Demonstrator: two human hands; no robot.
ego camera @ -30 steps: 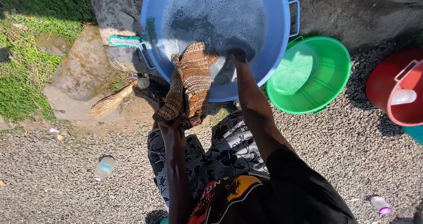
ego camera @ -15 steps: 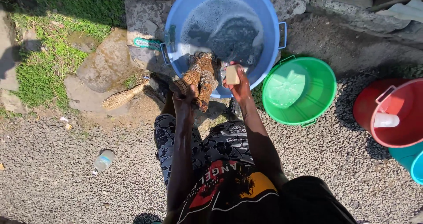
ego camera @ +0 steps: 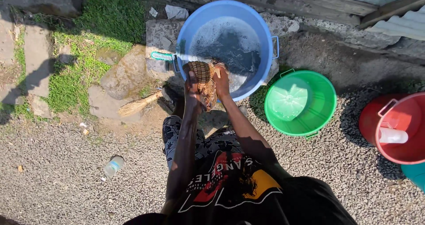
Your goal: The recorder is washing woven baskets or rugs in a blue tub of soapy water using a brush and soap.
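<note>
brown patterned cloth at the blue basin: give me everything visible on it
The cloth is brown-orange with a fine checked or woven-looking pattern, apparently wet fabric. It is bunched into a thick fold draped over the near rim of the blue basin, its lower end hanging outside toward the person. The left hand grips its left side; the right hand presses its right side, with a pale bar of soap partly visible there. Soapy water lies behind it.

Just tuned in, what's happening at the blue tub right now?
A person is bent over the blue tub of sudsy water, working a brown patterned cloth at its near rim. The left hand grips the cloth from the side, and the right hand presses against it. A green basin and a red bucket sit to the right on gravel.
</note>
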